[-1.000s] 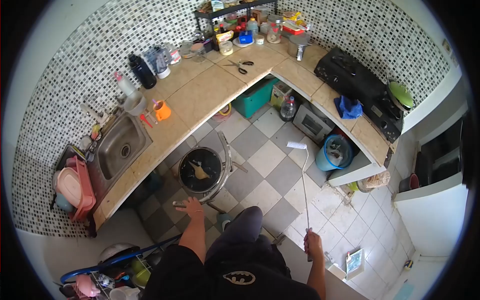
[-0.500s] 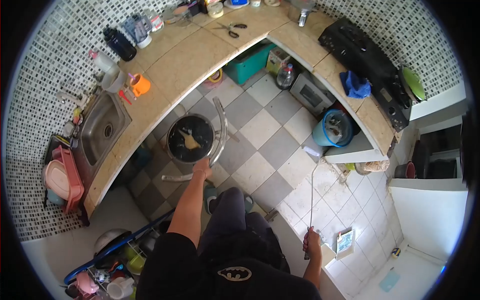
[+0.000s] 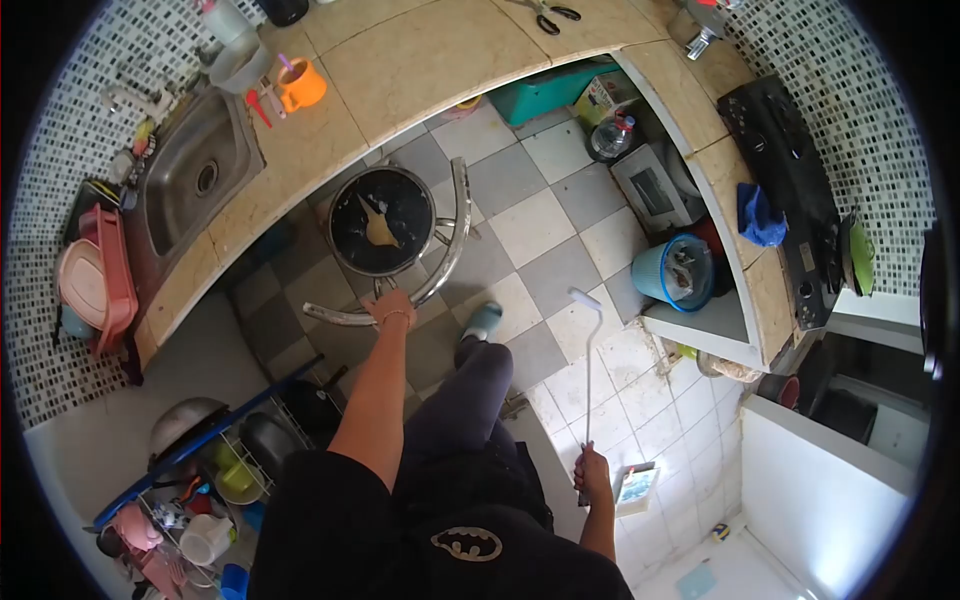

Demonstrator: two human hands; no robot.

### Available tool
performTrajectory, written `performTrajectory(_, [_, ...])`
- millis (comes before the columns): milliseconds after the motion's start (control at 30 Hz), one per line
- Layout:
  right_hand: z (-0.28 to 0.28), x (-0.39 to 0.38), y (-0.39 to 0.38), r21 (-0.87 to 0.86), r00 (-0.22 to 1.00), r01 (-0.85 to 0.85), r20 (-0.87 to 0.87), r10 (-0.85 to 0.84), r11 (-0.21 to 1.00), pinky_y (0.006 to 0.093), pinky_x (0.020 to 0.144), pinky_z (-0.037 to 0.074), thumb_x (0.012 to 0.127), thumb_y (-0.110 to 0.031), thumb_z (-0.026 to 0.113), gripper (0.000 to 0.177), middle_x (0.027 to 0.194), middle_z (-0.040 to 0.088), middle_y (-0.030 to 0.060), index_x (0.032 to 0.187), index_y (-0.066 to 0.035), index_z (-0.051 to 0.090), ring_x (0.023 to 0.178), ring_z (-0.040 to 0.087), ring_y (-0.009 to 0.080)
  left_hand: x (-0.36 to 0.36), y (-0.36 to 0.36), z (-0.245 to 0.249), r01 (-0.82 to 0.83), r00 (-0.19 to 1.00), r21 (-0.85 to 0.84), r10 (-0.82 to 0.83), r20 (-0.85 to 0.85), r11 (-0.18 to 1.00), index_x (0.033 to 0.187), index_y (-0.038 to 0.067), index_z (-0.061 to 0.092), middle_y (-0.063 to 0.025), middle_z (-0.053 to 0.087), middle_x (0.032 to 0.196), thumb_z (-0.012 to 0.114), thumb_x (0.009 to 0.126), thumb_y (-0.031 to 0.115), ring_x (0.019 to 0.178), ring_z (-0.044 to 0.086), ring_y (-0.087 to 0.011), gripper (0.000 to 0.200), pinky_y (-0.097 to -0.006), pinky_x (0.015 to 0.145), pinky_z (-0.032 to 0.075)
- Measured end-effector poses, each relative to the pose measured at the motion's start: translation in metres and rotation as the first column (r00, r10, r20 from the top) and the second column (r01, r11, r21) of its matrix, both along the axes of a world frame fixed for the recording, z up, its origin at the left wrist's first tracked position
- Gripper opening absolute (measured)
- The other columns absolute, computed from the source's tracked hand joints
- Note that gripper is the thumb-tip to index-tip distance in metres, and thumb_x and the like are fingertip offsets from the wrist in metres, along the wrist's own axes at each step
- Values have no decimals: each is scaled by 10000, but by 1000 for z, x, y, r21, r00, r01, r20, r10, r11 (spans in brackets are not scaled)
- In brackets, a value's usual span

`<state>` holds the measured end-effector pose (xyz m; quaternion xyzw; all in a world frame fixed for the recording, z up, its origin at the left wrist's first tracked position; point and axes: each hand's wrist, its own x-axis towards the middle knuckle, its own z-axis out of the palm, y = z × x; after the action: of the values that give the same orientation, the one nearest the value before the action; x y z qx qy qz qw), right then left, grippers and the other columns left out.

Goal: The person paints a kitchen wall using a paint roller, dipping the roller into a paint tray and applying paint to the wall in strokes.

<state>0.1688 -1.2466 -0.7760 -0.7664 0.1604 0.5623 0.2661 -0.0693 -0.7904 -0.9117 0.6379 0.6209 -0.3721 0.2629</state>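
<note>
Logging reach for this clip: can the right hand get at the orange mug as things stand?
Probably not: the right hand grips the roller, and the orange mug sits on the counter well to the left, beyond the chair.

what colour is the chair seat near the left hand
The seat is black with a tan patch, head view.

Passable over the checkered floor [image 3: 545,225] in mid-frame, between the chair [image 3: 390,256] at centre left and the blue bin [image 3: 650,270] at centre right. Barred lower right of centre by the paint roller [image 3: 589,380], reaching up from the right hand [image 3: 593,472]. Obstructed beneath the chair seat by a curved chrome bar [image 3: 450,260] and the left hand [image 3: 393,310] against it. Walled off along the top by the counter [image 3: 430,60], at lower left by the rack [image 3: 262,398].
</note>
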Motion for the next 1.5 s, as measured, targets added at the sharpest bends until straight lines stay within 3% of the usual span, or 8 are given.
performTrajectory(633, [-65, 173, 76, -127, 879, -468, 37, 476, 874, 328, 381, 390, 990, -459, 491, 458, 567, 508, 44, 831, -40, 583, 400, 452, 159, 4, -2, -7, -4, 996, 76, 11, -94, 997, 1084, 143, 707, -76, 701, 1090, 661, 818, 259, 1099, 632, -287, 294, -564, 1065, 292])
performTrajectory(800, [-82, 211, 39, -168, 949, -313, -5, 316, 935, 335, 380, 390, 990, -448, 488, 441, 547, 486, 43, 841, -40, 562, 398, 454, 167, 47, 25, 3, -229, 919, -174, 272, 284, 958, 1285, 21, 550, -207, 593, 1271, 655, 834, 310, 1201, 567, -342, 546, -457, 1075, 358])
performTrajectory(867, [-85, 220, 37, -191, 954, -296, -7, 300, 936, 338, 376, 387, 988, -446, 488, 428, 536, 466, 29, 833, -52, 545, 387, 435, 163, 94, 33, 0, -399, 750, -78, 374, 545, 914, 1320, 37, 500, -237, 574, 1289, 672, 828, 447, 1205, 555, -386, 663, -440, 1037, 390])
performTrajectory(1000, [-76, 243, 45, -145, 983, -175, 36, 182, 974, 333, 357, 375, 989, -435, 484, 412, 532, 447, 18, 836, -54, 526, 383, 429, 158, 151, 40, -24, -618, 663, 185, 381, 644, 764, 1240, 17, 505, -258, 595, 1217, 596, 916, 415, 1166, 564, -410, 521, -477, 968, 431])
performTrajectory(1133, [-88, 280, 54, -107, 889, -370, 246, 385, 923, 301, 336, 350, 993, -416, 485, 398, 540, 442, 15, 839, -51, 515, 379, 421, 133, 163, 25, -4, -530, 793, 334, 316, 521, 780, 1167, -5, 492, -255, 619, 1131, 548, 972, 337, 1079, 589, -432, 398, -491, 897, 460])
performTrajectory(1300, [-85, 360, 82, -26, 877, -463, 131, 462, 886, 298, 336, 348, 985, -430, 512, 391, 525, 430, -8, 839, -68, 531, 368, 415, 123, 170, -39, 5, -355, 922, 450, 228, 312, 820, 1098, -23, 462, -222, 636, 1040, 611, 944, 254, 995, 638, -386, 350, -465, 835, 502])
performTrajectory(1400, [-144, 425, 46, -74, 576, -772, 337, 744, 631, 319, 361, 397, 979, -399, 516, 391, 544, 474, 24, 811, -51, 569, 400, 474, 146, 182, -88, 5, -356, 924, 409, 252, 286, 840, 1101, -27, 457, -217, 639, 1036, 624, 935, 237, 998, 640, -377, 353, -469, 853, 499])
performTrajectory(1500, [-113, 444, 54, -246, 196, -908, 468, 861, 340, 455, 636, 521, 970, -404, 511, 456, 793, 663, 224, 871, 23, 636, 695, 650, 372, 197, -130, 6, -305, 943, 448, 202, 264, 840, 1113, -14, 463, -216, 637, 1064, 623, 935, 237, 1011, 635, -381, 347, -476, 874, 488])
